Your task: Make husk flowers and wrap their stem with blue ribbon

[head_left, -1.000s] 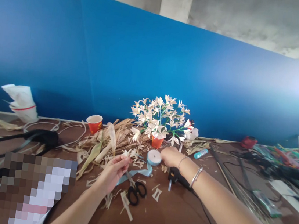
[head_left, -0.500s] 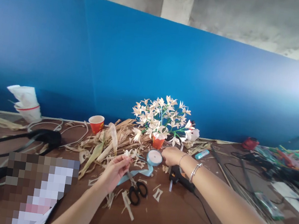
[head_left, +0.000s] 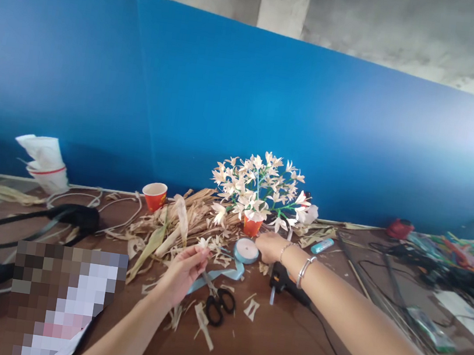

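Observation:
My left hand (head_left: pixel 182 270) is closed in a pinch on a small cream husk flower (head_left: pixel 205 243) held just above the brown table (head_left: pixel 283 348). My right hand (head_left: pixel 270 247) reaches forward, palm down, beside a light-blue ribbon roll (head_left: pixel 246 250); its fingers are hidden, so what it touches is unclear. A ribbon tail (head_left: pixel 219 273) runs from the roll toward my left hand. Black scissors (head_left: pixel 216 301) lie just below. Behind stands a bouquet of cream flowers (head_left: pixel 259 188) in an orange cup (head_left: pixel 252 225).
Dried corn husks (head_left: pixel 177 225) are piled left of the bouquet. A black glue gun (head_left: pixel 286 282) lies under my right wrist. A red paper cup (head_left: pixel 154 195), stacked white cups (head_left: pixel 45 162), black cables (head_left: pixel 37 220) and coloured sticks (head_left: pixel 464 256) lie around. A blue wall (head_left: pixel 246 108) backs the table.
The view has shifted slightly, so the objects sit a little further right in the frame. Both hands have barely moved.

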A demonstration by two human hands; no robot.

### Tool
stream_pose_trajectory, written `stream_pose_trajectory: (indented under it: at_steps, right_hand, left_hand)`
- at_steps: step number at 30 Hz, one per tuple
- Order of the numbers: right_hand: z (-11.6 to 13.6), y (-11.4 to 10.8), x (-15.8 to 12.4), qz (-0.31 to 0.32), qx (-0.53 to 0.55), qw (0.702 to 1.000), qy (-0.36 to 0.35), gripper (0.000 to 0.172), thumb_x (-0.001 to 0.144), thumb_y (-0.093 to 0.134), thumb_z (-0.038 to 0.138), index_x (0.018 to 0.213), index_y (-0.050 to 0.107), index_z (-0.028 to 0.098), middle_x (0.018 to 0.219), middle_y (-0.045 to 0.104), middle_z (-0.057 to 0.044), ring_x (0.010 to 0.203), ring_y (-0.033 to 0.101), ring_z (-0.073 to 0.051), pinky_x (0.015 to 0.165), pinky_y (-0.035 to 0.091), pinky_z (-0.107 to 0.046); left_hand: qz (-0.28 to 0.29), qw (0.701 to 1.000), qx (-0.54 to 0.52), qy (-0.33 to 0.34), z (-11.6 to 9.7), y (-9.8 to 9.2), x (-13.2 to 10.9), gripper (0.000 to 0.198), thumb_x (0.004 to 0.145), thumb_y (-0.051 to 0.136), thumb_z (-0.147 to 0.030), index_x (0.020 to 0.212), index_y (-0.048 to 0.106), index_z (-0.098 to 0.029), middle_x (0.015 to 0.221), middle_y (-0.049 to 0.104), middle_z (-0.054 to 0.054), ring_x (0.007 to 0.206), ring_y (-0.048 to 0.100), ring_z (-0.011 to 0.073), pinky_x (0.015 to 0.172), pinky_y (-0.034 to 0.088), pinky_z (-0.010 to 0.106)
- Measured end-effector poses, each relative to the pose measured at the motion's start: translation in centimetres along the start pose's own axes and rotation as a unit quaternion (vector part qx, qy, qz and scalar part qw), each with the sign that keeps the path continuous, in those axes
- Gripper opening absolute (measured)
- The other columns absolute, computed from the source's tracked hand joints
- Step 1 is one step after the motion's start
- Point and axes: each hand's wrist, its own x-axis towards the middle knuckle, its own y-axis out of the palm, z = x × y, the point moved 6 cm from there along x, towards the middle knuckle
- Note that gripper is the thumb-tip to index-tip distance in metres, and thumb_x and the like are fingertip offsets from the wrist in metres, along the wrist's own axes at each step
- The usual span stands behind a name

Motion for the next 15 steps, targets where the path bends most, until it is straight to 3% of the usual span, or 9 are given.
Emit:
stream_pose_trajectory:
  at_steps: [10,15]
  right_hand:
    - [-1.7,0.1,0.1,0.008,0.058,0.998,0.016,0.026,0.055,0.06,0.003,0.079,0.065,0.009,0.093,0.065,-0.018,0.094,0.059,-0.029,0.079,0.043,-0.032]
    - [-4.5,-0.3,-0.5,0.001,0.194,0.98,0.053,0.027,0.057,0.056,0.005,0.083,0.062,0.012,0.081,0.065,-0.012,0.069,0.063,-0.022,0.061,0.046,-0.029]
  left_hand:
    - [-0.002,1.0,-0.012,-0.001,0.0,0.0,0.0,0.015,0.06,0.073,-0.017,0.065,0.06,-0.012,0.063,0.06,0.0,0.051,0.048,0.0034,0.047,0.038,0.012]
    - [0.005,1.0,-0.015,0.002,-0.1,0.2,0.0,0.015,0.06,0.073,-0.017,0.063,0.059,-0.011,0.063,0.059,0.0,0.051,0.047,0.0026,0.048,0.038,0.011]
